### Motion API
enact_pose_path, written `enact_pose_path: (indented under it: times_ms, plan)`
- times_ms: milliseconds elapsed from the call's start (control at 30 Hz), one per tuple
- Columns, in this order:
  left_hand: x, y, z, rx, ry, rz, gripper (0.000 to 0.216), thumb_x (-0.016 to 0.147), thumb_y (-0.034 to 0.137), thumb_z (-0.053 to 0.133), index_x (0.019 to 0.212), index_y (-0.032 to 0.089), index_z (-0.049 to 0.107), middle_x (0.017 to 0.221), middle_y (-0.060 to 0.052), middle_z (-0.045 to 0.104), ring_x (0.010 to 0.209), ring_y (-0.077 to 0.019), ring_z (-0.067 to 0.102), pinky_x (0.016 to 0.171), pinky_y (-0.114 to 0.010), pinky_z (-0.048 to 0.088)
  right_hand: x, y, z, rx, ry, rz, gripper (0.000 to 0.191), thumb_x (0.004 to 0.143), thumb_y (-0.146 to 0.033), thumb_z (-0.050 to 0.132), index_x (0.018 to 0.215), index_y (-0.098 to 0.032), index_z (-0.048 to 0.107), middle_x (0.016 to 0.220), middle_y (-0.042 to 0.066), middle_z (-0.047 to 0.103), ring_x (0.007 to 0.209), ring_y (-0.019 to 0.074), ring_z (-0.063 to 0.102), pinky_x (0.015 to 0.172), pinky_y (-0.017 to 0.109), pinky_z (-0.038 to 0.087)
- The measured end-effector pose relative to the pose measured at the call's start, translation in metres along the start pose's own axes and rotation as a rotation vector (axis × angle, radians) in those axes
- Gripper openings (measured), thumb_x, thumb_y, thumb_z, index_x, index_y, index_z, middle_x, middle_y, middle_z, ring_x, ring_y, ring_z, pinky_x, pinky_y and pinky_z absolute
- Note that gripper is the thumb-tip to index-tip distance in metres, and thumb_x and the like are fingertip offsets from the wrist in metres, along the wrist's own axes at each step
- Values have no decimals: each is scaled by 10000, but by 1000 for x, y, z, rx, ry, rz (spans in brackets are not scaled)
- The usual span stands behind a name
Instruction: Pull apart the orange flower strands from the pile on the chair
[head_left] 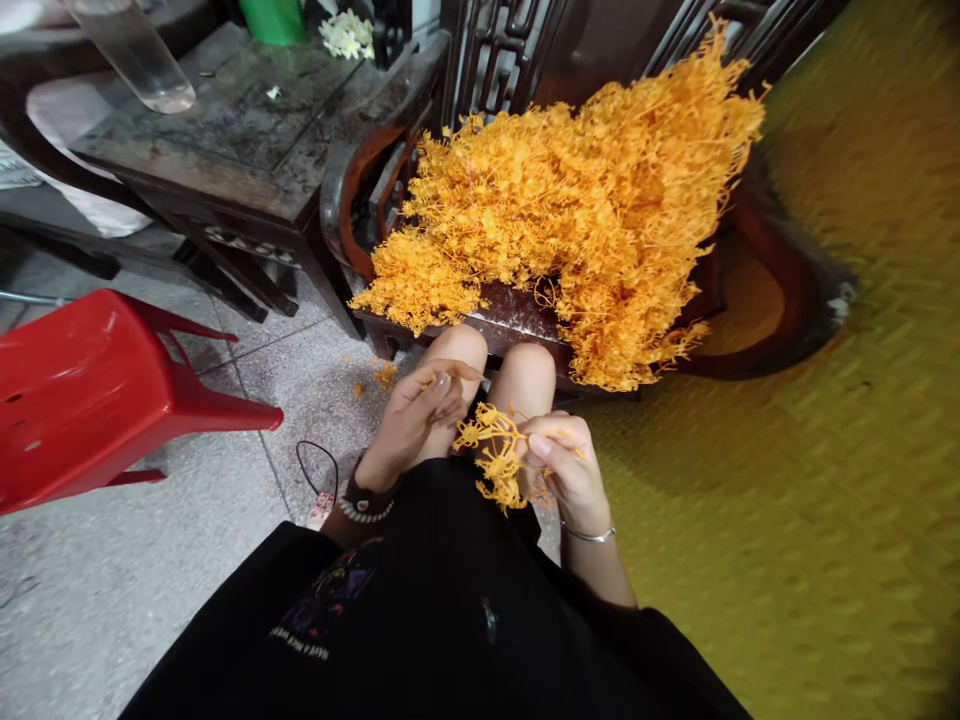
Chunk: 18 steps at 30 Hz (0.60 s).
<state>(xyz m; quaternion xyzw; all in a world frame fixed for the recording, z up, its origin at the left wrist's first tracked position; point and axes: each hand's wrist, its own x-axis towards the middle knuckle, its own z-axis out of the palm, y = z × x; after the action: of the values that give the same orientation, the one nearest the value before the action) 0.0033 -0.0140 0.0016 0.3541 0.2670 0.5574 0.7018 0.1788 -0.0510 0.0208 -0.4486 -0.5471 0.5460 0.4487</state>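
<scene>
My right hand (566, 465) pinches the thin stems of a small sprig of orange flowers (499, 455) between thumb and fingers, over my lap. The blossoms hang out to the left of the fingertips. Just left of the sprig, my left hand (418, 405) is closed, its thumb pressed against the bent fingers. Whatever may be in that pinch is hidden. Beyond my knees, a large heap of orange flower sprigs (562, 200) covers most of a dark wooden chair (517, 315) and spills over its front edge.
A red plastic stool (90, 390) stands at left. On the dark wooden table (247, 130) are a clear cup (142, 60), a green container (274, 18) and white flowers (347, 35). Fallen orange bits (384, 375) lie on the speckled floor. A yellow textured surface (810, 480) fills the right side.
</scene>
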Motion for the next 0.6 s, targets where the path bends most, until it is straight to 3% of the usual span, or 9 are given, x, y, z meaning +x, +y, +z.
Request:
enact_pose_path:
  times_ms: [100, 200, 300, 400, 467, 600]
  plan:
    - [0, 1, -4, 212, -24, 28, 321, 862, 475, 588, 834, 174, 698, 531, 44, 425, 488, -74, 387, 516, -209, 360, 2, -5, -3, -62, -59, -97, 361, 852, -428, 592, 614, -169, 674, 488, -5, 494, 446, 110, 393, 495, 272, 318]
    - [3, 1, -9, 351, -229, -84, 450, 804, 592, 592, 797, 153, 691, 642, -15, 574, 643, -135, 532, 628, -252, 422, 6, -11, -5, -87, -173, -168, 341, 883, -364, 563, 626, -170, 676, 530, 15, 541, 511, 134, 481, 555, 286, 369]
    - [6, 2, -14, 311, -407, -268, 508, 779, 650, 572, 799, 149, 654, 665, -12, 569, 628, -128, 507, 589, -243, 390, 9, -10, -8, -85, -268, -206, 313, 881, -349, 569, 650, -167, 676, 571, 36, 579, 564, 153, 530, 586, 297, 401]
    - [6, 4, -16, 265, -535, -423, 447, 778, 590, 616, 718, 147, 602, 593, 24, 490, 538, -92, 414, 520, -225, 330, 11, -5, -10, -121, -304, -205, 342, 884, -363, 561, 617, -165, 645, 576, 41, 578, 554, 148, 520, 569, 293, 392]
    - [5, 6, -15, 294, -569, -414, 394, 787, 522, 644, 690, 144, 586, 595, 27, 477, 549, -89, 406, 528, -224, 330, 10, -3, -11, -138, -307, -172, 380, 885, -380, 560, 574, -166, 599, 544, 25, 549, 515, 129, 483, 536, 278, 368]
    - [3, 7, -12, 422, -513, -296, 345, 867, 450, 560, 701, 148, 572, 624, 24, 459, 596, -98, 402, 561, -231, 329, 9, -5, -9, -181, -335, -11, 323, 866, -385, 606, 638, -156, 590, 566, -4, 558, 509, 102, 467, 509, 236, 366]
